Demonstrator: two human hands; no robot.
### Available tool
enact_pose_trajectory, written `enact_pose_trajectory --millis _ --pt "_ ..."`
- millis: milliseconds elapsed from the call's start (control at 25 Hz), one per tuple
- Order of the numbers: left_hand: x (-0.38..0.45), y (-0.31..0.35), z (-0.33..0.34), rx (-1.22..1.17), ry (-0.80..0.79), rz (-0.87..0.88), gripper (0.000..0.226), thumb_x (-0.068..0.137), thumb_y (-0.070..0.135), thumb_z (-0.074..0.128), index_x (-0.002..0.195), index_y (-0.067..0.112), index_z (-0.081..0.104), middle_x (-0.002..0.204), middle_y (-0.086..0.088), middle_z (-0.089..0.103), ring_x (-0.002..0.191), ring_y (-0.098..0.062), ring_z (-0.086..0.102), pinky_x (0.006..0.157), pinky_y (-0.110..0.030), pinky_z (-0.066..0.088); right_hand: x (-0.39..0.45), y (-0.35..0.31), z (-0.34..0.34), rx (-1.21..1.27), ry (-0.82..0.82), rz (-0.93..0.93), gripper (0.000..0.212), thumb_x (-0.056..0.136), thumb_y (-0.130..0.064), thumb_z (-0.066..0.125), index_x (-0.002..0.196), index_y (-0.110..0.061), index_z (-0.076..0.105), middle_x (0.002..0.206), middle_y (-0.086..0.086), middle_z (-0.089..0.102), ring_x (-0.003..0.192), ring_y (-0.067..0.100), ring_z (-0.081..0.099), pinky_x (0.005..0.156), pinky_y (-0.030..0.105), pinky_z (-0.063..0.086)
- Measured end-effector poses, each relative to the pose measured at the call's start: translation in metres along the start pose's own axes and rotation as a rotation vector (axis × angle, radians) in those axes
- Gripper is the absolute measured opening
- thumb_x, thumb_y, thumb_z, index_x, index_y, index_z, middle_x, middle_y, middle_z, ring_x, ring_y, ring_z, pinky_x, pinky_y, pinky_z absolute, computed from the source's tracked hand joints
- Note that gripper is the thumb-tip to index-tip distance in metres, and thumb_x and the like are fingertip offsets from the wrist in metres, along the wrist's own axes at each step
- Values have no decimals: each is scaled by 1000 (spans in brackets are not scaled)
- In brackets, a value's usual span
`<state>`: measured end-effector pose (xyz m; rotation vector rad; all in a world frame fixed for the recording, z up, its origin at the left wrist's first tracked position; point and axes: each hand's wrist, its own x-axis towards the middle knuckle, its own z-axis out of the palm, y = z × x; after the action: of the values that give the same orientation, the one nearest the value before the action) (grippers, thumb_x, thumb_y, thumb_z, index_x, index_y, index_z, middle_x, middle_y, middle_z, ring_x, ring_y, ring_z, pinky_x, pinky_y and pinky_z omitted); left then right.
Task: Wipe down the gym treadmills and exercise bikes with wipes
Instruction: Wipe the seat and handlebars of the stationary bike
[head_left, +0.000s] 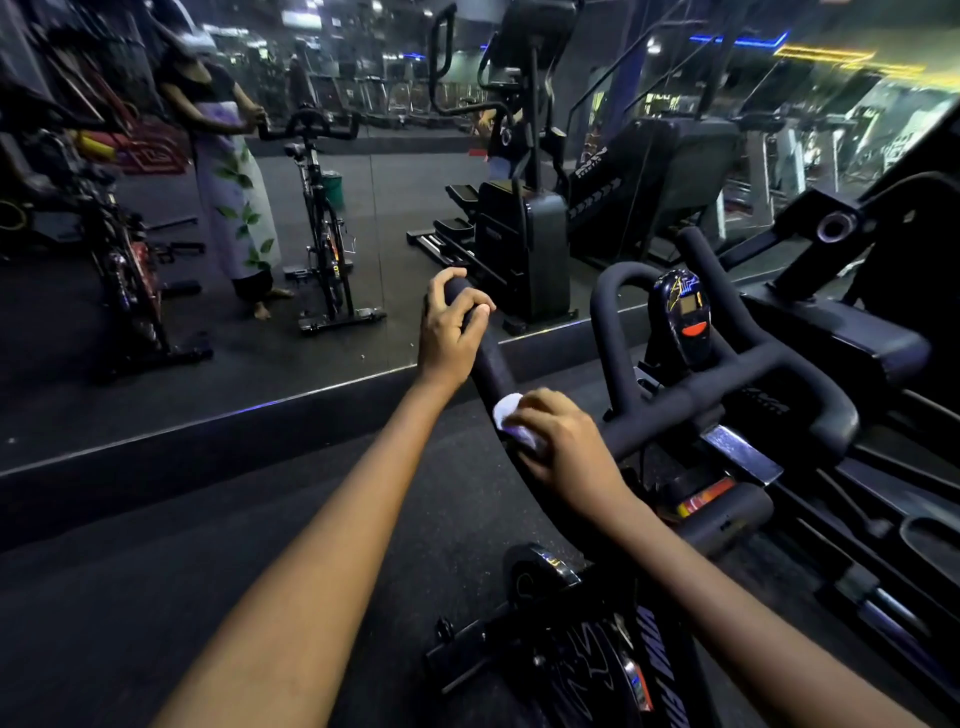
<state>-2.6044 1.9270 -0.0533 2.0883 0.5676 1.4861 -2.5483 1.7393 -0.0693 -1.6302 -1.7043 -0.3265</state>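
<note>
- The exercise bike (691, 415) is faced from its left side, with a wall mirror (208, 260) beyond it reflecting other gym machines.
- The far tip of the left handlebar (485, 358) is gripped by the left hand (449, 327), fingers curled round the foam; this hold is judged to steady the bar against the wiping pressure.
- A white wipe (511, 418) is pressed against the same bar, nearer its bend, by the right hand (563, 447); the fingers are curled over the wipe and partly round the bar, so that the cloth is kept wrapped on the curved grip.
- The small console (684, 312) at the handlebar's centre and the right-side grip (826, 405) are not touched, and are judged still to be wiped.
- The flywheel (597, 670) is seen below, near the lower edge of the view.
</note>
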Motion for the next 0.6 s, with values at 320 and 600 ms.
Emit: enact_pose_trajectory --millis 320,600 --pt "0 3 0 29 3 -31 36 83 31 42 81 5 65 125 -19 46 113 -30 50 96 -40 41 53 -3 17 188 209 194 12 78 -13 66 84 -6 74 90 9 67 84 25 64 73 30 51" --pt "0 7 0 9 -8 -54 39 82 34 40 81 4 65 127 -19 44 116 -29 48 98 -39 39 54 -2 16 181 153 194 24 82 -19 65 98 -5 73 102 13 67 91 23 65 78 29 53"
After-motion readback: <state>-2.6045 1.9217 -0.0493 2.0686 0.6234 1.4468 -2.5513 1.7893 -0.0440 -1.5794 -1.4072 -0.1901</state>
